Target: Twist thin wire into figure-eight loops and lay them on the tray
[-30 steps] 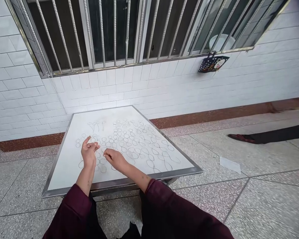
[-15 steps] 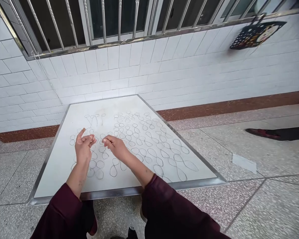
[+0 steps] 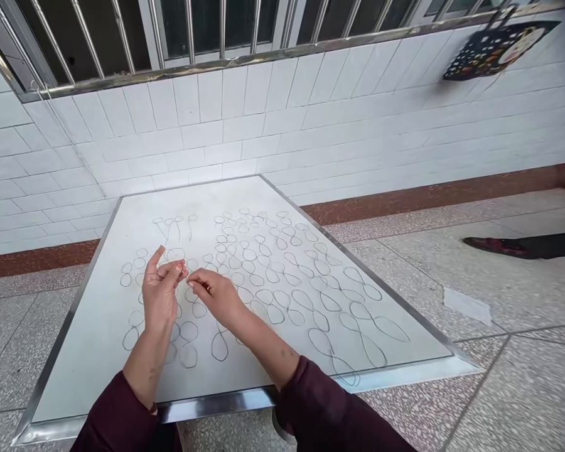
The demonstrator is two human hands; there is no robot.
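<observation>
My left hand [image 3: 162,285] is raised over the left half of the white table [image 3: 89,351], thumb and a finger pinched together, another finger sticking up. Beside it, my right hand [image 3: 214,292] also pinches, its fingertips very near the left ones. Whatever lies between the fingertips is too thin and small to make out. Many thin dark wire-like loops lie below and around the hands, mostly figure-eights, such as one large figure-eight loop [image 3: 330,338] near the front edge. Several single loops with straight tails [image 3: 191,229] lie in a row further back.
A metal rim [image 3: 226,402] edges the table. Behind stand a white tiled wall [image 3: 207,138] and a barred window [image 3: 221,28]. A patterned bag [image 3: 480,59] hangs at the right. Another person's shoe [image 3: 494,247] is on the speckled floor, near a pale patch [image 3: 468,305].
My right hand has moved left, bringing its fingertips closer to my left hand's. The view has shifted, so the table appears larger and nearer.
</observation>
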